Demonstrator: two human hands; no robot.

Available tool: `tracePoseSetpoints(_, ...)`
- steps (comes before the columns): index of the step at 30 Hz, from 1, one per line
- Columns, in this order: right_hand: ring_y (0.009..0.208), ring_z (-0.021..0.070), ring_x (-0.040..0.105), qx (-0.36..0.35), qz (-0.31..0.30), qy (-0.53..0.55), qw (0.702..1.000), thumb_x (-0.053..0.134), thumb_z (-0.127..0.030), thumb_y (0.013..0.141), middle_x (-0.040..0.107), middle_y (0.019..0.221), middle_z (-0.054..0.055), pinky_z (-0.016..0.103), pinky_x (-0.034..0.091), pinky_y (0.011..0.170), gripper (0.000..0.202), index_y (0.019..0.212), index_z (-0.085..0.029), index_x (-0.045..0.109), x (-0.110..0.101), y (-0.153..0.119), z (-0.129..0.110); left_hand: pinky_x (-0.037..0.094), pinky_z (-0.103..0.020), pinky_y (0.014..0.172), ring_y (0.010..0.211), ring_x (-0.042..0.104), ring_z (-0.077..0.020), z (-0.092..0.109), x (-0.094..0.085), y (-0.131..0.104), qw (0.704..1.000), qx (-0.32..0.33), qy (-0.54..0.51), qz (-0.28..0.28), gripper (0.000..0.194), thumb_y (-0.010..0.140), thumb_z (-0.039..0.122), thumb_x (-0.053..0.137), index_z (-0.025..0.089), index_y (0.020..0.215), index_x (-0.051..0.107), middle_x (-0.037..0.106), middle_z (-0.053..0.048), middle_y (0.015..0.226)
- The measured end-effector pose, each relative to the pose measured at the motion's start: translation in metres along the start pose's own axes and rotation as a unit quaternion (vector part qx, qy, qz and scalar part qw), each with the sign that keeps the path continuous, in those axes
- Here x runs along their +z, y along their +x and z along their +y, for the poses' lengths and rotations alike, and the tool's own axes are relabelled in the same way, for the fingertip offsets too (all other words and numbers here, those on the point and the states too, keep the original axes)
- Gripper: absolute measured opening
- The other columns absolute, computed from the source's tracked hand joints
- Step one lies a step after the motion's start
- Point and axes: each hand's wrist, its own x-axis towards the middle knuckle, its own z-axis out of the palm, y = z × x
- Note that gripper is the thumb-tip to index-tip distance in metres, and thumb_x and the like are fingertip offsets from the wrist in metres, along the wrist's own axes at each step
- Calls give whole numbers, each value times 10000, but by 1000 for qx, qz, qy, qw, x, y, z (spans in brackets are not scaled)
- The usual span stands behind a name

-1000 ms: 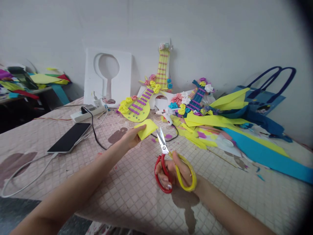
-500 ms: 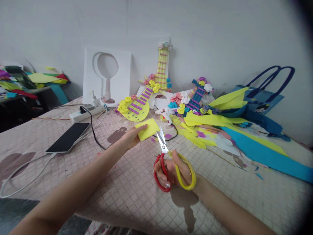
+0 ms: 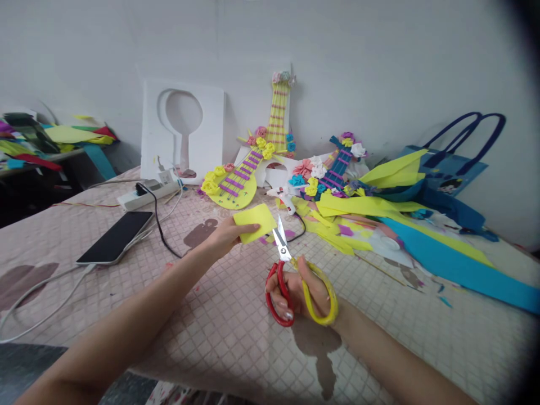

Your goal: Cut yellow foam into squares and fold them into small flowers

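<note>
My left hand (image 3: 228, 235) pinches a yellow square of crepe paper (image 3: 258, 218), thumb on top, held above the table. In my right hand (image 3: 301, 292) is a pair of scissors (image 3: 283, 251) with one red and one yellow handle loop. Its blades are parted and point up toward the paper's right edge, close to its lower corner; whether they touch it I cannot tell. Beyond the paper lies a yellow paper guitar (image 3: 236, 188) with purple strips and paper flowers. A white glue gun (image 3: 286, 199) rests right of it.
A phone (image 3: 116, 237) on a white cable and a power strip (image 3: 143, 194) lie left. White foam board (image 3: 211, 129) leans on the wall. A blue flowered guitar (image 3: 337, 169), yellow and blue paper strips (image 3: 455, 264) and a blue bag (image 3: 459, 169) are right.
The yellow paper has turned slightly in my left hand, and its thumb reaches farther across it. The scissors' blades have closed a little. The view has shifted slightly.
</note>
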Motion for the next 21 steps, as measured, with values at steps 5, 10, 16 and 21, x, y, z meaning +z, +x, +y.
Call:
tracePoseSetpoints(5, 489, 117, 455, 3, 2, -5, 1000, 135, -784, 783, 491, 624, 15, 267, 327, 498, 855, 983, -86, 586, -2, 0, 1, 524, -219, 672, 815, 661, -184, 4, 1, -3, 999, 19, 29, -9, 386, 592, 205, 796, 113, 951, 687, 694, -129, 1007)
tracePoseSetpoints(10, 488, 116, 454, 10, 4, -10, 1000, 149, -805, 761, 479, 618, 4, 267, 323, 499, 863, 982, -92, 583, -2, 0, 0, 513, -222, 621, 765, 660, -185, 5, -1, -2, 998, 49, 48, -9, 389, 584, 190, 794, 104, 950, 693, 699, -132, 964)
tracePoseSetpoints(16, 466, 103, 430, 19, 12, 3, 1000, 174, -818, 746, 434, 580, -20, 245, 291, 475, 840, 906, -103, 584, 2, 0, -2, 510, -225, 635, 763, 652, -175, 6, -2, -2, 996, 58, 62, -17, 376, 580, 203, 799, 109, 929, 697, 700, -121, 962)
tracePoseSetpoints(21, 439, 98, 417, 12, 11, 15, 1000, 161, -818, 744, 412, 557, -31, 239, 288, 453, 798, 810, -125, 550, 3, 0, -1, 512, -223, 639, 765, 650, -171, 6, -2, -2, 996, 65, 54, -21, 363, 579, 191, 801, 115, 919, 701, 700, -118, 967)
